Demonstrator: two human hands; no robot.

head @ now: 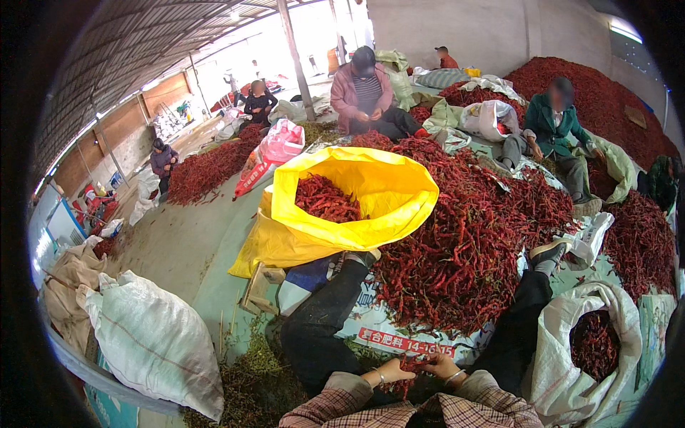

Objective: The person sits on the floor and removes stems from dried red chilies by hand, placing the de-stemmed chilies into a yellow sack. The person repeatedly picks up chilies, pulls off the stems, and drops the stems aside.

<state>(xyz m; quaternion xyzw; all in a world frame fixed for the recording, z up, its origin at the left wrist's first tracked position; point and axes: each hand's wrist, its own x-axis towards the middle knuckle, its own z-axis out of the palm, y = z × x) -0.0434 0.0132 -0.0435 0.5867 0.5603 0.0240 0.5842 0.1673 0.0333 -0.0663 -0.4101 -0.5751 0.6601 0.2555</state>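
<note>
My left hand (393, 370) is closed around a small bunch of dried red chili peppers (402, 386), low in the view between my outstretched legs. Close beside it, my right hand (443, 366) pinches peppers at the upper side of the same bunch. Just beyond my hands, a printed white fertilizer sack (364, 323) lies flat under a large heap of red chili peppers (455, 267). Past my left foot stands a wide-mouthed yellow bag (353, 235), partly filled with peppers (327, 199). The fingertips are partly hidden by the peppers.
An open white woven sack (554, 348) of peppers stands at my right. At my left are loose green stems (257, 385), a full white sack (155, 337) and a small wooden stool (263, 289). Several people sit among further pepper heaps (583, 91) ahead.
</note>
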